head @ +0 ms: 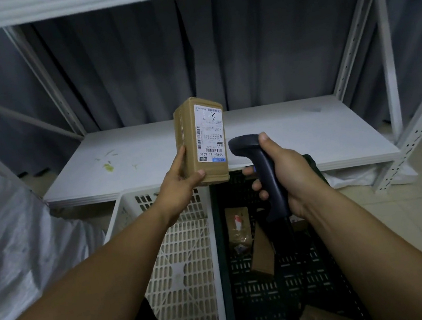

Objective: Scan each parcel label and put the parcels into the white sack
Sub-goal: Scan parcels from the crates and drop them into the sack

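One parcel [191,146] was held upright in the air by the left hand [179,177]. The fingers lay along its left side and the thumb pressed across its lower front face, so the grip sat at the bottom left corner and most of the box stood above the hand. The right hand [286,176] was wrapped round the handle of a dark scanner [246,145], thumb up behind the head, index finger at the blue trigger. The scanner head sat just right of the parcel's lower half, apart from it.

Behind both hands ran a white shelf [296,130], with yellow-green stains [108,167] near its left front corner. Grey curtain [242,45] hung behind the white rack posts. Below the shelf's front edge stood a white basket [181,260] and, touching its right side, a black crate [279,292] with several brown parcels [262,253] inside. The white sack [16,238] lay at far left. Pale floor tiles [406,226] showed at right.

The parcel was a tall brown taped carton. Its white label [210,132] covered the right front face, turned on end, with barcodes, a blue strip at the bottom and "3-1" handwritten near the top.
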